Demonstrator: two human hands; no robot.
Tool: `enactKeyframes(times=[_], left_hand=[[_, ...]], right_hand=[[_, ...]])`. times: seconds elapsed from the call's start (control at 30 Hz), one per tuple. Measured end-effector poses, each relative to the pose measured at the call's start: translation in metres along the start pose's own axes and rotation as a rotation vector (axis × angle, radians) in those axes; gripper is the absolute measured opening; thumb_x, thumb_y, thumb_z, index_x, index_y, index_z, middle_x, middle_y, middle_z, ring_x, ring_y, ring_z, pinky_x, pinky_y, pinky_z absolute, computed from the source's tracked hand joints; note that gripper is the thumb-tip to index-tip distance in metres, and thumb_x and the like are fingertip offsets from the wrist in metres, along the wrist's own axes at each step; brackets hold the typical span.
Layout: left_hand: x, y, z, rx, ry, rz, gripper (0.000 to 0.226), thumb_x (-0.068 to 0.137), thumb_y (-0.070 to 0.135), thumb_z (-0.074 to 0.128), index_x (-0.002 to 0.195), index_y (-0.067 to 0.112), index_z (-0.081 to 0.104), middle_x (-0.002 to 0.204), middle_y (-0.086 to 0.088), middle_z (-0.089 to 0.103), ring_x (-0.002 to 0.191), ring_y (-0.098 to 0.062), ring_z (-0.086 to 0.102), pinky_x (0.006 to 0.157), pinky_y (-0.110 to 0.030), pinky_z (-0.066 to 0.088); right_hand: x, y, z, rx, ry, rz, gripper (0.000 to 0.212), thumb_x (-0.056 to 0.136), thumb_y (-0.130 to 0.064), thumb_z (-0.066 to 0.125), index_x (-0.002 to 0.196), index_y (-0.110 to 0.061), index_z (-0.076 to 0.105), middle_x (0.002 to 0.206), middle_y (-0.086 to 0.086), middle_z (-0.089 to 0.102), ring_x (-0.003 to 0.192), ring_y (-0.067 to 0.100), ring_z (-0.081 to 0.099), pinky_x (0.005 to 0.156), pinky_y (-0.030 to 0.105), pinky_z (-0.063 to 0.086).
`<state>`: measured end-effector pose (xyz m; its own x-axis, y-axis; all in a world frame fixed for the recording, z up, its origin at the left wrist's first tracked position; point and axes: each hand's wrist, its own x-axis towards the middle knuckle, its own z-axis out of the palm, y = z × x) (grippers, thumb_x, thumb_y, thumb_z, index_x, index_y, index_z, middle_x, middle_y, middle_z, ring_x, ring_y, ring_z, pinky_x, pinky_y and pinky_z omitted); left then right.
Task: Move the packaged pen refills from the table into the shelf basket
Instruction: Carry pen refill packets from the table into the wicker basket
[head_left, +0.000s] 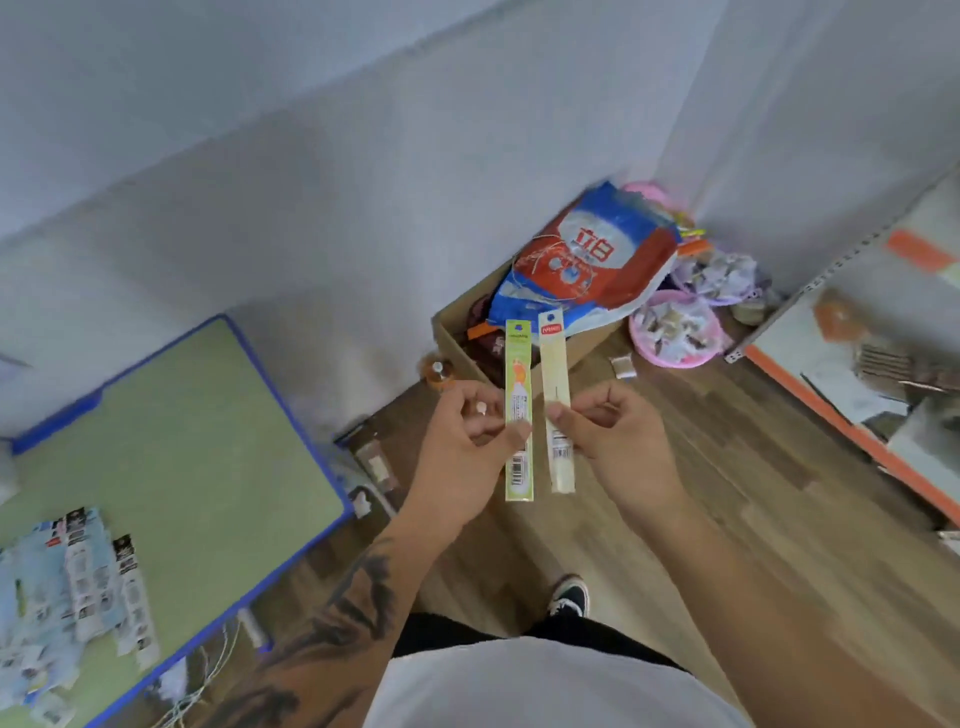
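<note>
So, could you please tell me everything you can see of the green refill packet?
The green refill packet is a long, narrow, glossy sleeve, lime green with an orange picture, a white label and a barcode near its bottom end. It is held upright in the air, pinched by the left hand, close beside a cream packet, apparently not touching it.

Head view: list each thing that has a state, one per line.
Left hand: pinches the green refill pack, upright.
Right hand: pinches the cream refill pack, upright.
Cardboard box: open, detergent bag lying on top.
Refill packs: heaped on the green table.
</note>
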<state>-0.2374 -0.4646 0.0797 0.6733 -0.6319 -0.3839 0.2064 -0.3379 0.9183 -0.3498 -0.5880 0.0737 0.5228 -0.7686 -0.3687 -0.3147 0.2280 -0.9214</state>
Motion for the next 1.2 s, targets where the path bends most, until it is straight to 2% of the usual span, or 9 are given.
enactKeyframes(times=[0.13,0.23,0.4,0.53,0.63,0.8,0.93,1.1,1.2], left_hand=[[0.003,0.023,0.086,-0.045,-0.130,-0.018,0.032,0.096,0.007,0.070,0.126,0.018,0.065,0.108,-0.002,0.079,0.096,-0.021,0.077,0.080,-0.042,0.064],[0.005,0.033,0.133,-0.004,-0.198,-0.024,0.023,0.099,0.008,0.066,0.121,0.009,0.072,0.106,-0.008,0.079,0.098,-0.028,0.076,0.084,-0.052,0.063],[0.023,0.051,0.191,0.068,-0.283,-0.038,0.017,0.101,0.014,0.065,0.116,0.016,0.073,0.107,-0.010,0.078,0.100,-0.031,0.075,0.088,-0.060,0.060],[0.047,0.067,0.235,0.101,-0.372,-0.026,0.016,0.101,0.013,0.064,0.114,0.017,0.072,0.103,-0.010,0.078,0.099,-0.031,0.075,0.090,-0.061,0.059],[0.072,0.075,0.271,0.108,-0.443,-0.028,0.017,0.101,0.010,0.063,0.114,0.016,0.072,0.102,-0.014,0.077,0.097,-0.035,0.075,0.087,-0.065,0.057],[0.133,0.105,0.327,0.166,-0.608,0.003,0.013,0.098,0.020,0.065,0.107,0.025,0.073,0.098,-0.012,0.075,0.096,-0.040,0.072,0.095,-0.065,0.054],[0.195,0.145,0.362,0.154,-0.699,0.008,0.017,0.106,0.012,0.054,0.120,0.016,0.062,0.090,-0.005,0.078,0.077,-0.029,0.074,0.071,-0.043,0.057],[0.250,0.192,0.402,0.122,-0.818,0.014,0.019,0.106,0.008,0.052,0.120,0.020,0.060,0.095,-0.015,0.071,0.073,-0.027,0.071,0.065,-0.045,0.058],[0.271,0.217,0.434,0.085,-0.863,0.032,0.020,0.105,0.007,0.053,0.115,0.021,0.061,0.085,-0.008,0.071,0.069,-0.025,0.066,0.062,-0.043,0.057]], right_hand=[[0.005,0.000,-0.084,0.095,0.092,-0.049,0.023,0.086,-0.019,0.084,0.084,-0.013,0.062,0.084,0.016,0.075,0.073,0.026,0.071,0.076,0.048,0.057],[0.007,0.001,-0.133,0.142,0.143,-0.065,0.025,0.088,-0.021,0.082,0.091,-0.006,0.063,0.085,0.013,0.077,0.078,0.031,0.074,0.079,0.052,0.058],[0.017,0.000,-0.184,0.266,0.252,-0.075,0.026,0.089,-0.018,0.080,0.094,-0.001,0.061,0.083,0.016,0.076,0.072,0.029,0.071,0.074,0.055,0.058],[0.028,0.002,-0.212,0.324,0.369,-0.072,0.028,0.088,-0.018,0.082,0.092,-0.001,0.059,0.085,0.028,0.072,0.074,0.041,0.068,0.077,0.064,0.056],[0.040,-0.002,-0.239,0.324,0.463,-0.055,0.028,0.087,-0.020,0.083,0.091,-0.005,0.060,0.089,0.036,0.067,0.077,0.055,0.064,0.078,0.065,0.055],[0.077,-0.024,-0.285,0.286,0.658,-0.019,0.023,0.087,-0.024,0.083,0.091,-0.010,0.065,0.085,0.019,0.073,0.069,0.020,0.065,0.074,0.045,0.056],[0.125,-0.047,-0.311,0.264,0.754,0.007,0.023,0.088,-0.026,0.082,0.093,-0.011,0.065,0.086,0.014,0.074,0.068,0.018,0.064,0.074,0.045,0.056],[0.185,-0.091,-0.332,0.255,0.863,-0.040,0.019,0.091,-0.024,0.078,0.096,-0.012,0.064,0.081,0.011,0.075,0.066,0.017,0.063,0.069,0.042,0.054],[0.211,-0.114,-0.346,0.289,0.918,-0.080,0.020,0.091,-0.024,0.078,0.097,-0.013,0.063,0.078,0.010,0.073,0.063,0.019,0.059,0.060,0.038,0.049]])
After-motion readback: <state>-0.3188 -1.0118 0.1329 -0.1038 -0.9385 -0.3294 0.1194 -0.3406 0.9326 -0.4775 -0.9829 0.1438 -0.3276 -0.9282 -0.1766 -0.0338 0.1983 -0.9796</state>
